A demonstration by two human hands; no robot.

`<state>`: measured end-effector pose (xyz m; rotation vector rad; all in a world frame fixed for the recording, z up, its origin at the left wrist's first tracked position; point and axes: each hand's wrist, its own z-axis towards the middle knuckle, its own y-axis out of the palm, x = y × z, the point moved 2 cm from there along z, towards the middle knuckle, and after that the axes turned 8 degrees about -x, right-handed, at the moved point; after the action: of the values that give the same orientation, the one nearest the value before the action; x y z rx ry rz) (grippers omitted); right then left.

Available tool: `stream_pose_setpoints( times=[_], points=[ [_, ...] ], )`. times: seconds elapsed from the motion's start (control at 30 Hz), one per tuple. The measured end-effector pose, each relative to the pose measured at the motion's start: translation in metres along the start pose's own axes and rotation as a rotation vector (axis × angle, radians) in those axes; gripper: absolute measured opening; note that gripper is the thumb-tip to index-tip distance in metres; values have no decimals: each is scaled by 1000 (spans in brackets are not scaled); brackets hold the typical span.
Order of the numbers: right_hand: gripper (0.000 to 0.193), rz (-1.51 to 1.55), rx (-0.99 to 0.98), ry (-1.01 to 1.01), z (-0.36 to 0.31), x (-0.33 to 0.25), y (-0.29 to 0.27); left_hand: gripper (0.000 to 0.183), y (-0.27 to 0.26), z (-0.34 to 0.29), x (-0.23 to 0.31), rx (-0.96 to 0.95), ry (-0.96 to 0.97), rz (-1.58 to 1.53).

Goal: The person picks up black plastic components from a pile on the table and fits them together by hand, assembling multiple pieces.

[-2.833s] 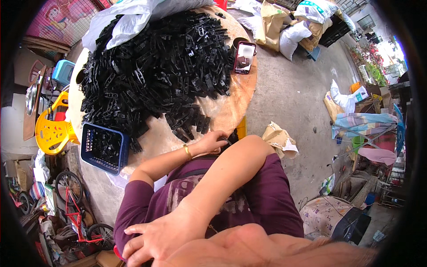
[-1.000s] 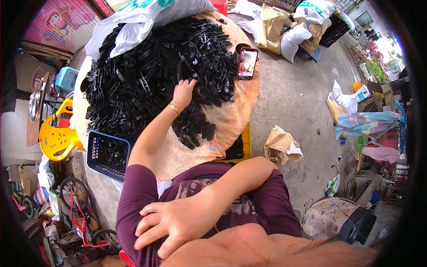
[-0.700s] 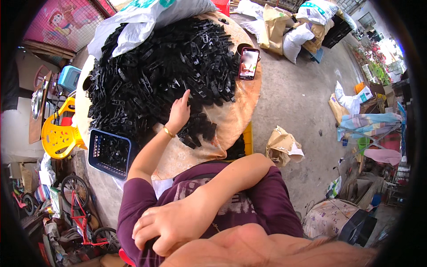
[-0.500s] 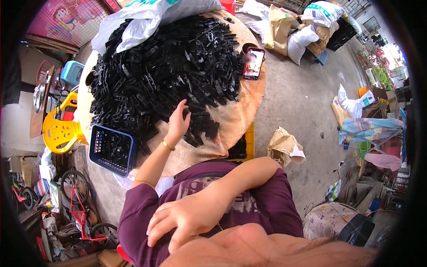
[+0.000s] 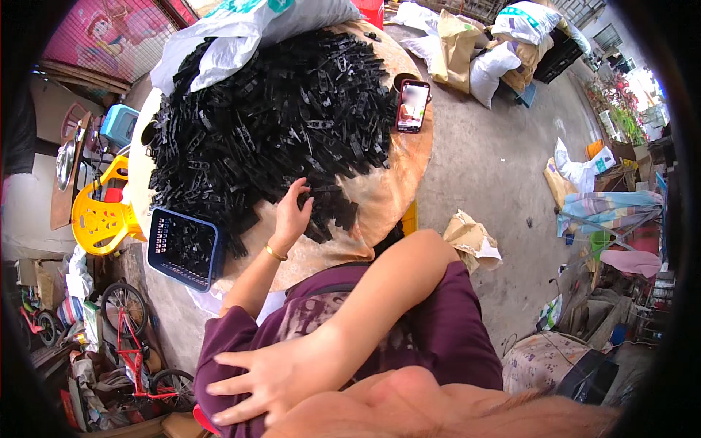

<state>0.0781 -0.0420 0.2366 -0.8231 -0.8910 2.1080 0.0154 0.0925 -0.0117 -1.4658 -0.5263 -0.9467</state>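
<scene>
A large heap of thin black plastic clip-like pieces (image 5: 270, 117) covers most of the round table. My left hand (image 5: 293, 213), with a gold bangle at the wrist, hovers over or rests on the heap's near edge. Its fingers are apart, and I see nothing held in them. Across my body, my right hand (image 5: 274, 379) lies against my left upper sleeve (image 5: 226, 358), fingers spread and holding nothing. Left of my left forearm, a dark blue plastic basket (image 5: 217, 252) at the table's edge contains more of the small black pieces.
A phone (image 5: 413, 106) leans upright at the table's right edge. White sacking (image 5: 248, 36) overhangs the heap's far side. A yellow chair (image 5: 102, 219) stands left, with a red bicycle (image 5: 130, 350) below it. Crumpled brown paper (image 5: 471, 239) and filled sacks (image 5: 493, 73) lie on the right.
My right hand has slid further left over the sleeve, its fingers spreading wider, and the right elbow has risen. My left hand has shifted slightly nearer to me.
</scene>
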Motion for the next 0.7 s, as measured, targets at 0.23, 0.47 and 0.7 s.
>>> stream_pose_setpoints(
  times=[0.23, 0.47, 0.7],
  points=[
    [32, 433, 113, 22, -50, -6, -8, 43, -2, -6, -3, -19, -1, 27],
    [34, 664, 76, 15, -88, -8, -4, 43, -4, -15, -5, -14, 13, 6],
    [32, 183, 130, 108, -60, -12, -14, 41, -2, -17, -7, -37, -19, -14]
  ],
)
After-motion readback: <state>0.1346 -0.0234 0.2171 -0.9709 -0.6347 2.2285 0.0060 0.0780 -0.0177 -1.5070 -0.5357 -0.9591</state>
